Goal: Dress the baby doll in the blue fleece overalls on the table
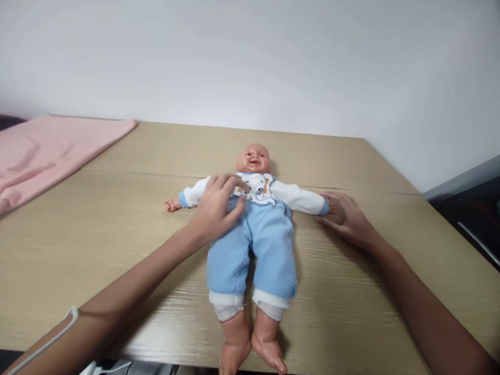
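A baby doll [252, 252] lies on its back on the wooden table, its arms spread and its bare feet towards me. It wears fuzzy blue trousers and a white top with an animal face on the chest. Over the doll's chest and side rests my left hand [219, 205], fingers curved and apart, covering part of the near sleeve. At the blue cuff of the outstretched sleeve [304, 199] on the right, my right hand [349, 216] has its thumb on one side and its fingers on the other, around the doll's small hand.
A pink cloth [58, 151] lies spread on the table's left side. The wooden table [156, 148] meets a pale wall at the back. A dark object [472, 203] stands beyond the right edge. A white cord [50, 341] crosses my left forearm.
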Demonstrator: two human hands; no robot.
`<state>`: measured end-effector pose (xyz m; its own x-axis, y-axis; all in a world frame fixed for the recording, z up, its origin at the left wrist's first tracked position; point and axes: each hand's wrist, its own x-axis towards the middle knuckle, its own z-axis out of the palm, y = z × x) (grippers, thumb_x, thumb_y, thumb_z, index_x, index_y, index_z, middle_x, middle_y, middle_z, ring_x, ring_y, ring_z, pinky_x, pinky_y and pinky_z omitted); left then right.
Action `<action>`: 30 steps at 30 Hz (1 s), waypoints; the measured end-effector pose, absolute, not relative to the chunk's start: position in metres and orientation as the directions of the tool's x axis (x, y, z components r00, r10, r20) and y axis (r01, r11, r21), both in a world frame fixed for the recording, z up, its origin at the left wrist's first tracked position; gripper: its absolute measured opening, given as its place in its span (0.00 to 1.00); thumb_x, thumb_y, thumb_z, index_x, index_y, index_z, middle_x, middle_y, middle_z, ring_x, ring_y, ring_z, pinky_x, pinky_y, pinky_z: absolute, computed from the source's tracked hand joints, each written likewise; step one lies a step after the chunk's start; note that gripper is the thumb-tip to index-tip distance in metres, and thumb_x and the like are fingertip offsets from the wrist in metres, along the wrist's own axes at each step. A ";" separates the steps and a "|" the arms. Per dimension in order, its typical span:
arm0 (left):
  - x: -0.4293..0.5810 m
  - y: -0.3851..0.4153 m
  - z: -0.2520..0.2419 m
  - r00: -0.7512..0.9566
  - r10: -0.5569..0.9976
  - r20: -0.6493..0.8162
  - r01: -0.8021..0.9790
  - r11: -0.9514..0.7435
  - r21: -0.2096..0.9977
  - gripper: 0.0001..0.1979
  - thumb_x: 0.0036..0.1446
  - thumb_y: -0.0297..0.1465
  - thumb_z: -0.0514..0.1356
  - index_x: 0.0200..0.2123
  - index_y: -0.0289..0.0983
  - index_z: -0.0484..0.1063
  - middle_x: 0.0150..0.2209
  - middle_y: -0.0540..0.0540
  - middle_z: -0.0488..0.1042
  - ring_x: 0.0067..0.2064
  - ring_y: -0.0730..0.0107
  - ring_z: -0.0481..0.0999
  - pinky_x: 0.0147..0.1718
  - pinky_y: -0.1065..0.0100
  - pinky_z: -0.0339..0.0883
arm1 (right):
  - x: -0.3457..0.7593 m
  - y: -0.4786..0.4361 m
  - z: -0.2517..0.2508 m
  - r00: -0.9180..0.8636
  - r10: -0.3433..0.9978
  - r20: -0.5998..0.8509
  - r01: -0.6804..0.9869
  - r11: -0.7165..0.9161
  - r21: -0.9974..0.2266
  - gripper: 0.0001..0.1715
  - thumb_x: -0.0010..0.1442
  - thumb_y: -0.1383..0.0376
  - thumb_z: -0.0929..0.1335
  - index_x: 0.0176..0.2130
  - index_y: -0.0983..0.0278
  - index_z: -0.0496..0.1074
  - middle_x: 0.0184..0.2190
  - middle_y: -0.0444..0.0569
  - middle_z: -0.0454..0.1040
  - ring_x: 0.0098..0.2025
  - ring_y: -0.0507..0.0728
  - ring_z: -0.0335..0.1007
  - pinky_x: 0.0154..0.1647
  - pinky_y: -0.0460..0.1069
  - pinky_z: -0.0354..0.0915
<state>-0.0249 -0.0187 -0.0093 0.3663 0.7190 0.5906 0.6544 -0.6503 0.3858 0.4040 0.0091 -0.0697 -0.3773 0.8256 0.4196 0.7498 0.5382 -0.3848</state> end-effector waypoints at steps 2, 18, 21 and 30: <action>-0.004 -0.009 -0.002 0.454 0.712 0.536 0.616 -0.685 0.389 0.07 0.76 0.34 0.58 0.53 0.42 0.73 0.57 0.40 0.78 0.61 0.48 0.74 0.64 0.47 0.67 | 0.409 0.009 -0.070 -0.334 0.877 0.345 0.747 0.470 -0.471 0.33 0.66 0.48 0.78 0.65 0.56 0.75 0.60 0.59 0.82 0.61 0.76 0.79 0.63 0.71 0.74; 0.080 0.031 -0.002 0.566 0.756 0.330 0.739 -0.642 0.203 0.19 0.67 0.36 0.65 0.60 0.40 0.76 0.54 0.35 0.82 0.54 0.37 0.77 0.52 0.42 0.68 | 0.309 -0.031 -0.057 0.067 0.885 0.461 0.193 0.442 -0.876 0.37 0.61 0.45 0.81 0.60 0.53 0.69 0.61 0.57 0.79 0.62 0.67 0.80 0.63 0.61 0.78; 0.070 0.033 -0.007 0.520 0.767 0.377 0.704 -0.634 0.319 0.20 0.66 0.36 0.65 0.59 0.40 0.75 0.53 0.36 0.82 0.55 0.38 0.77 0.53 0.43 0.69 | 0.314 -0.025 -0.067 0.075 0.913 0.401 0.175 0.384 -0.907 0.30 0.68 0.45 0.76 0.61 0.55 0.70 0.62 0.58 0.78 0.63 0.67 0.78 0.64 0.63 0.76; 0.053 0.036 -0.015 0.325 0.757 0.566 0.524 -0.643 0.559 0.18 0.66 0.38 0.63 0.56 0.39 0.73 0.54 0.38 0.83 0.57 0.44 0.81 0.59 0.48 0.72 | 0.288 -0.028 -0.073 -0.268 0.926 0.266 0.404 0.358 -0.842 0.18 0.75 0.48 0.70 0.45 0.57 0.80 0.46 0.51 0.82 0.51 0.66 0.77 0.59 0.63 0.72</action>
